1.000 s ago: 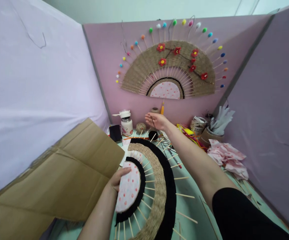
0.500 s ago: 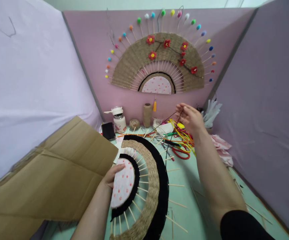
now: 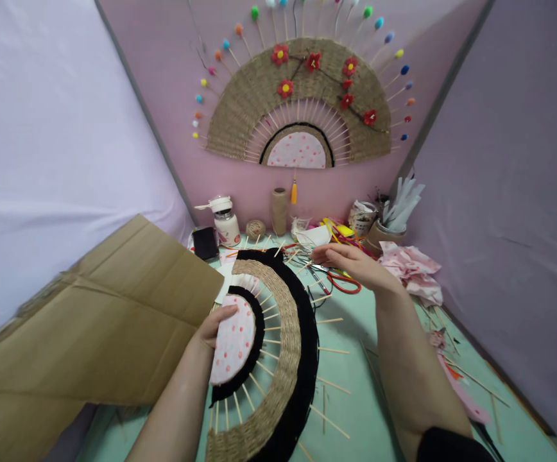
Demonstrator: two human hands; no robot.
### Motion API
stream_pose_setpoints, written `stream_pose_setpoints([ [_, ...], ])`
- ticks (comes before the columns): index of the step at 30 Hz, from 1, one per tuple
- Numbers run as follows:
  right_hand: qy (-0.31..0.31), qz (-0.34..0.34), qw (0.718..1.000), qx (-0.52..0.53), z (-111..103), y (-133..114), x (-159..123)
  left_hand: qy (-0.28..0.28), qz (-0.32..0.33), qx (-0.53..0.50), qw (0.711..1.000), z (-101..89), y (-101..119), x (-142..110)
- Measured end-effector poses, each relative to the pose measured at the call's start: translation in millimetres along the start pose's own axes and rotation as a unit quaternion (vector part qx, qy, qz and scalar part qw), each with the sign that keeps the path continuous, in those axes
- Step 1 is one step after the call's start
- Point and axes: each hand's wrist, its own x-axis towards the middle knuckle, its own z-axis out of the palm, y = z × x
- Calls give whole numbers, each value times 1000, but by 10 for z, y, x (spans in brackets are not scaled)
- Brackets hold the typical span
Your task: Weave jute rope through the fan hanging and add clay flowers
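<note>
A half-round woven fan [image 3: 291, 333] of thin sticks lies turned with its curved side to the right; it has a tan cord band and a black outer band. My left hand [image 3: 215, 327] grips its dotted white half-disc centre [image 3: 235, 353], thumb on top and the other fingers hidden beneath. My right hand [image 3: 350, 262] hovers at the fan's upper right edge, fingers together and pointing left. Black yarn [image 3: 313, 295] hangs slack by the stick ends below its fingertips; the pinch itself is hard to make out.
Cardboard [image 3: 115, 327] stands at the left. Red-handled scissors [image 3: 344, 283] lie under my right hand. Behind are a phone [image 3: 205, 244], a white bottle [image 3: 226, 226], a twine ball [image 3: 256, 229] and a cardboard tube [image 3: 279, 212]. A finished fan [image 3: 244, 109] hangs on the back wall.
My right hand has come down and slightly left from above the table to the fan's edge. The black yarn, taut before, is now slack. My left hand keeps its grip.
</note>
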Motion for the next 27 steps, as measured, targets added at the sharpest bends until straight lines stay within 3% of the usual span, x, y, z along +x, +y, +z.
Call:
stream_pose_setpoints([
  [2,-75,-2,993,97,147,-42,34,-17,2,-6,1000,-32,6,8],
  [5,-150,8,980,130,314,-42,68,-19,-4,-9,1000,-66,13,7],
  [9,-203,16,969,138,406,30,81,-13,-6,-11,1000,-114,12,7],
  [13,-246,66,952,172,374,156,100,-8,8,-13,1000,-122,3,15],
  [16,-176,76,963,187,324,227,130,1,8,-3,1000,-74,0,22],
  [20,-67,30,988,138,294,212,161,9,8,12,1000,-8,-2,41],
  [27,11,18,997,70,282,74,144,21,3,28,999,22,-23,72],
])
